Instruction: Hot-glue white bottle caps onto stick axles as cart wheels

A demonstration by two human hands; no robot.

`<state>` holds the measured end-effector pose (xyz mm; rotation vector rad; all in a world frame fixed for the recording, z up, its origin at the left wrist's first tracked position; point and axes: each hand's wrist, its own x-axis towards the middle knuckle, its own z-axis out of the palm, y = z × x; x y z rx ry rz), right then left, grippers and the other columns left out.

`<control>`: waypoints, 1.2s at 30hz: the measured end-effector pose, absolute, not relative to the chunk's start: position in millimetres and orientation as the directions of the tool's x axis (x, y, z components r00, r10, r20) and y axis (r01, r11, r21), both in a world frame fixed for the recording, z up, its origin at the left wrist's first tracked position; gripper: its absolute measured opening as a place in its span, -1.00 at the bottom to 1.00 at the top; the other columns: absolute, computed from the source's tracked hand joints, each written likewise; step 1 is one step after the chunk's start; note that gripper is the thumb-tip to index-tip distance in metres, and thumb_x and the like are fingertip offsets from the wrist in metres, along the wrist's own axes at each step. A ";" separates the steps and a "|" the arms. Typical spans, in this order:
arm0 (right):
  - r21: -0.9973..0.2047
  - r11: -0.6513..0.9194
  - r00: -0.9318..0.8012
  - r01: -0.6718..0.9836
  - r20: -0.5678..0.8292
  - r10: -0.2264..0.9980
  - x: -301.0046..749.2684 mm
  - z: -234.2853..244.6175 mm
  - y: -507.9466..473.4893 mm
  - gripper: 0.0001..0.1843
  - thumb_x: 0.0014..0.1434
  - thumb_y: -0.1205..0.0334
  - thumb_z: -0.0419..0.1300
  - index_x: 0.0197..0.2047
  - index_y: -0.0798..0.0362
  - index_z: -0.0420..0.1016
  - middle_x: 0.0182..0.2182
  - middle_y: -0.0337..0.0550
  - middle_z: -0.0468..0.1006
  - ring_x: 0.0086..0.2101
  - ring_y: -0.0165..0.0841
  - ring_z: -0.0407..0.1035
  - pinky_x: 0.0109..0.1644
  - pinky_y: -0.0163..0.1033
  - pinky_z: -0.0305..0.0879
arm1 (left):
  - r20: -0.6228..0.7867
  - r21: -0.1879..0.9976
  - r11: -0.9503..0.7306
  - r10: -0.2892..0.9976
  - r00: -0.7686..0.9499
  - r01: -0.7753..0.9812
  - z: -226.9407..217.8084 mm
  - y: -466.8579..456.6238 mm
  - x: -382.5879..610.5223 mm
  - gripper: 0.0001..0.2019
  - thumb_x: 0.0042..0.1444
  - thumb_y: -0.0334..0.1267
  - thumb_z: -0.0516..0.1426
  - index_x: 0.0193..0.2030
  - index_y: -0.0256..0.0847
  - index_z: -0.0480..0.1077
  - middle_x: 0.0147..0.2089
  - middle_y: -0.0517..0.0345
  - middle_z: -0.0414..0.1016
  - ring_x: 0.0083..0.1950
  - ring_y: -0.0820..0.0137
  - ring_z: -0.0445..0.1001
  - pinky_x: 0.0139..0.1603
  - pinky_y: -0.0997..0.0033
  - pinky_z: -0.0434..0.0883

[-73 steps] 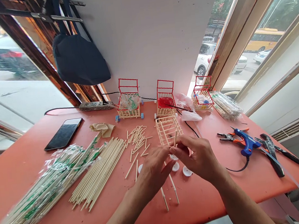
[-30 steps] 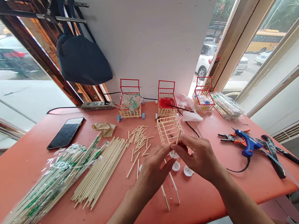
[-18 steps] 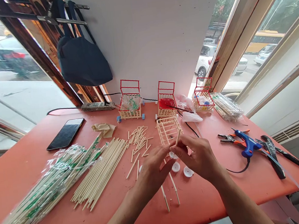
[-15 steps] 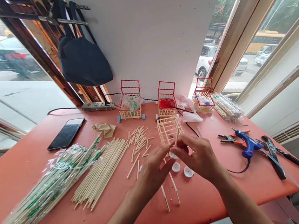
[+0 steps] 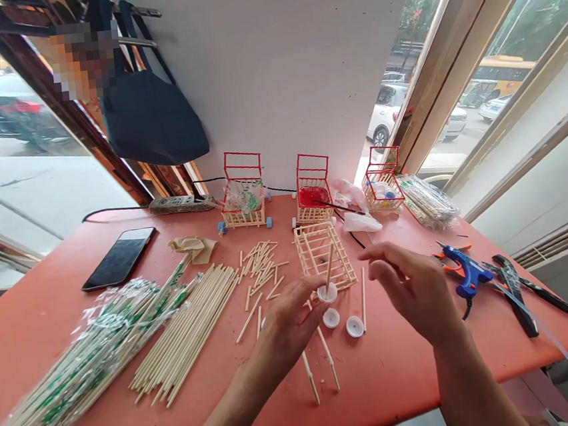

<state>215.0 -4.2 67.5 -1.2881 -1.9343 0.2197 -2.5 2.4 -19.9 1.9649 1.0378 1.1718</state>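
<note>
My left hand [image 5: 290, 316] pinches a white round plastic cap [image 5: 327, 294] between thumb and fingers. A short wooden stick [image 5: 329, 262] stands nearly upright in that cap. My right hand [image 5: 416, 287] is raised to the right, holding nothing, its fingers loosely curled and apart. Two more white caps, a near one [image 5: 331, 317] and one further right [image 5: 354, 327], lie on the red table. Just beyond my hands is a small basket-like frame of wooden sticks [image 5: 311, 240]. Two long sticks lie partly under my left hand.
Small stick carts with red handles, one [image 5: 243, 207] at the left, line the back. Bundled sticks [image 5: 189, 329], bagged sticks [image 5: 101, 354] and a phone [image 5: 120, 257] lie left. On the right are a blue glue gun [image 5: 465, 269] and black-handled pliers [image 5: 517, 291].
My right hand has let go of the stick and moved right, towards the glue gun. My left hand stays on the cap. The view has shifted slightly.
</note>
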 end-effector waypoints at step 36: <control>-0.946 -0.132 0.647 -0.295 -0.300 0.701 413.3 -29.8 -87.7 -0.65 0.13 0.17 0.43 -0.03 0.07 0.53 0.04 0.15 0.64 0.08 -0.12 0.58 0.02 -0.26 0.65 | 0.319 0.909 -0.364 0.921 0.223 0.203 -9.0 -2.5 3.6 -0.81 0.23 -0.20 0.21 -0.04 -0.07 0.55 -0.16 0.12 0.69 -0.13 0.28 0.66 -0.39 0.49 0.56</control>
